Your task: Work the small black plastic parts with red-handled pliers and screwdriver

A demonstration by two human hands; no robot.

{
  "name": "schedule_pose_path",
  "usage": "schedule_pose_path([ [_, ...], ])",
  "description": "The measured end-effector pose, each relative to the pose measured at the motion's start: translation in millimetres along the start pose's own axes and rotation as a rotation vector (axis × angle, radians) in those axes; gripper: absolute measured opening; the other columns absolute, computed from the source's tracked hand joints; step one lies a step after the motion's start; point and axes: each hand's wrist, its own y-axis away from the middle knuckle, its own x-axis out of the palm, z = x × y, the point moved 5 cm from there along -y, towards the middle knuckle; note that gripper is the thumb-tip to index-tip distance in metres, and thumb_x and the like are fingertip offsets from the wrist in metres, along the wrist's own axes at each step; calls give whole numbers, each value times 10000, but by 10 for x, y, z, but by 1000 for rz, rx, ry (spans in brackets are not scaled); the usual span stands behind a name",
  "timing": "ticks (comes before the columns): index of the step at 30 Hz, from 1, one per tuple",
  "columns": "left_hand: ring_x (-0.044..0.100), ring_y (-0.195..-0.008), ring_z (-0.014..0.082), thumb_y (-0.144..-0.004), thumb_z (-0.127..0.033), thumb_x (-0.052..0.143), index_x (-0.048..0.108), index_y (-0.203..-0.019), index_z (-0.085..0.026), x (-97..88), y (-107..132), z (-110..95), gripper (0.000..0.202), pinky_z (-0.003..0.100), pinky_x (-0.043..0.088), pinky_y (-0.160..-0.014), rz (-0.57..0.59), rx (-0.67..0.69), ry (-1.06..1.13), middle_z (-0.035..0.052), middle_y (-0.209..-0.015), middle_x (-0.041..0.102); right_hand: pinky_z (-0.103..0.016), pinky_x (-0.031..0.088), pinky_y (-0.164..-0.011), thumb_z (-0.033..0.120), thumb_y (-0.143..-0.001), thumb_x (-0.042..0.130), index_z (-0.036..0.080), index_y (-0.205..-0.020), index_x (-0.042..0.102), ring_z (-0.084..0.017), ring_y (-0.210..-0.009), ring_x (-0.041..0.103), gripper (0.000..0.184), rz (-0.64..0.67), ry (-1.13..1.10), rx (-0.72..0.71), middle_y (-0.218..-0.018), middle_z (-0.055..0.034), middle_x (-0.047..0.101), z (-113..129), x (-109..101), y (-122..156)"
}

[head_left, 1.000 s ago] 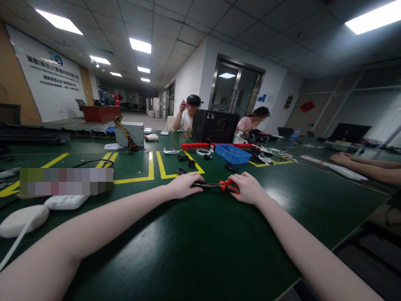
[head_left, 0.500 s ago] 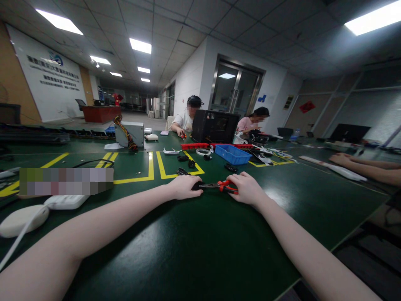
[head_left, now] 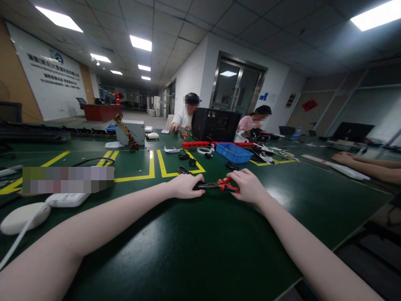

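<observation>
My right hand [head_left: 249, 185] is closed round the red-and-black handles of needle-nose pliers [head_left: 226, 184]. Their slim metal jaws point left and reach a small black part [head_left: 198, 185]. That part is held between the thumb and fingers of my left hand [head_left: 187, 186]; most of it is hidden, and its kind cannot be made out. Whether the jaws grip it or only touch it is unclear. Just beyond my left hand several small black parts [head_left: 184, 170] lie on the green table [head_left: 181, 251]. Another black piece [head_left: 232, 166] lies behind my right hand.
A blue bin [head_left: 234, 153] stands beyond my hands, before a black computer case [head_left: 216, 125]. A power supply [head_left: 130, 133] with cables is at the back left. A white power strip [head_left: 69, 200] lies left. Two people sit opposite; another person's hands [head_left: 344, 158] rest at the right.
The pliers' handles look slightly wider apart than before. Both my hands stay in nearly the same place. Across the table, one person's hand has drawn back from a small red-handled tool.
</observation>
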Motion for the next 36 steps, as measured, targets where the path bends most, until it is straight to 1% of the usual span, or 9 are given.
schedule_pose_path([
  [2,656,-725,237,-859,-510,469,485,-1103,-202,-3,0,-7,394,281,424,-580,-13,23,15,47,-833,669,-358,377,-795,273,-706,586,139,-1011,580,-239,-842,589,332,-20,3,-15,-942,-117,658,9,-10,0],
  [5,652,-715,227,-851,-495,499,480,-1110,-202,-10,3,-15,392,274,420,-577,-27,41,26,42,-828,665,-361,373,-788,266,-707,578,142,-1008,582,-240,-837,584,326,-37,7,-26,-932,-115,654,19,-19,-4],
  [9,644,-688,218,-864,-484,488,488,-1103,-205,-17,7,-21,367,270,413,-567,-26,52,29,33,-797,656,-358,369,-790,277,-710,572,138,-1010,585,-238,-830,577,331,-45,22,-35,-936,-116,650,29,-29,-7],
  [13,648,-722,217,-872,-487,479,499,-1111,-213,-18,12,-12,363,268,422,-586,-25,50,57,35,-830,660,-359,366,-791,276,-715,571,132,-1014,591,-236,-819,572,333,-63,56,-31,-956,-123,649,31,-43,-7],
  [20,648,-735,218,-866,-493,483,506,-1121,-213,-4,14,4,380,272,434,-605,-20,30,73,37,-846,662,-363,363,-803,284,-723,577,146,-1038,587,-248,-867,576,343,-51,53,-9,-1002,-127,647,14,-46,-17],
  [27,655,-747,221,-869,-488,491,501,-1144,-216,-27,15,-14,388,279,453,-621,0,19,78,41,-875,671,-384,367,-823,278,-724,578,158,-1082,587,-274,-925,573,377,-40,34,9,-1032,-129,646,-7,-48,-14],
  [33,663,-767,235,-873,-491,490,500,-1115,-211,-17,16,-12,370,285,463,-629,-3,22,62,47,-869,675,-372,358,-846,306,-739,587,157,-1079,564,-261,-939,576,372,-41,17,55,-1066,-121,639,-94,-23,14],
  [36,664,-771,232,-872,-492,492,499,-1112,-215,-8,18,-7,367,282,463,-633,-4,14,56,44,-871,674,-376,350,-855,315,-740,590,166,-1074,559,-258,-922,578,367,-37,16,53,-1069,-115,640,-118,-19,27],
])
